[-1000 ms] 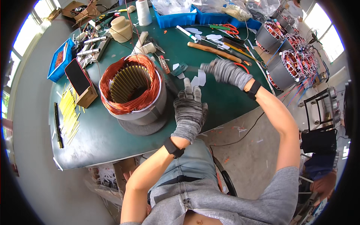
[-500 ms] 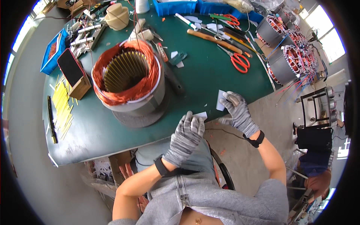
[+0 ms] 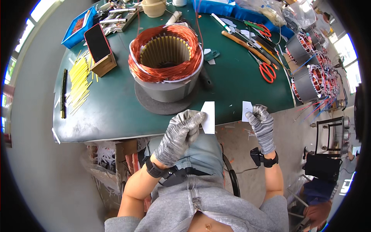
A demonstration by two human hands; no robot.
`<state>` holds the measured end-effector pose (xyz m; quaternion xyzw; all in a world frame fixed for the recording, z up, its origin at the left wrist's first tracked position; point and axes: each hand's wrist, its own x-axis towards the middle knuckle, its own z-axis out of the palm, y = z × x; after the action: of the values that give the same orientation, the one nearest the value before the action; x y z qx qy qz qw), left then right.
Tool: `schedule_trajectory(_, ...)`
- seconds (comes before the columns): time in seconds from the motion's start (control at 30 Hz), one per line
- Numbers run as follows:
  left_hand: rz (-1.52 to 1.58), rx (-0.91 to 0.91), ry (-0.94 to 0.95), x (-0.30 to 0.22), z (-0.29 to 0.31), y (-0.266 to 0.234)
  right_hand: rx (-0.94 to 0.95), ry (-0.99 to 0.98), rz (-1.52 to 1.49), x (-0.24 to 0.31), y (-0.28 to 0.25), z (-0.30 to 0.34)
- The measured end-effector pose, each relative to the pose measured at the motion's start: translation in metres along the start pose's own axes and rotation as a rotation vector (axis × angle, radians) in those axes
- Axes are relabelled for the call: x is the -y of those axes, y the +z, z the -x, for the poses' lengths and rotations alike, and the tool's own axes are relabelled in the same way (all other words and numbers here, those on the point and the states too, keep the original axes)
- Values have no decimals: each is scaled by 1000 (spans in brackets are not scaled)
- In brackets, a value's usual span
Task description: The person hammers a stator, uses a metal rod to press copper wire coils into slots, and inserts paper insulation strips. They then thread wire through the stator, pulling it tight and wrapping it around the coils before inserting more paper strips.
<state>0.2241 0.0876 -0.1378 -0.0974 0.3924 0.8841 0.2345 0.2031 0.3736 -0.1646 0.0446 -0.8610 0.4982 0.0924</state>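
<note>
My left hand [image 3: 179, 133], gloved, pinches the larger white piece [image 3: 209, 118] by its left edge between thumb and fingers, on the near side of the copper-wound stator [image 3: 167, 88]. Well apart from it, the smaller white piece [image 3: 246, 111] sits at my gloved right hand [image 3: 263, 125], its right edge pinched between thumb and curled fingers.

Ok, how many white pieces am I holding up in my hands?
2 visible: one white piece in your left hand, and another white piece in your right hand. More could be hidden behind these.
</note>
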Motion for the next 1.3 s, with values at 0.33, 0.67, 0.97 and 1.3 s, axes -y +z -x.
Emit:
schedule_trajectory(0.33, -436, -200, 738, -39, 61, -14, 48, -180, 94, 43, 20, -49)
schedule_trajectory(0.67, -1042, -215, 1306, -143, 30, -41, 430, -1086, 206, 175, 53, -161)
schedule_trajectory(0.97, -1399, -300, 1630, -113, -36, -8, 53, -284, -742, 135, -8, -197)
schedule_trajectory(1.3, -1379, -275, 1696, -109, -18, -12, 568, -980, 169, 157, 92, -225)
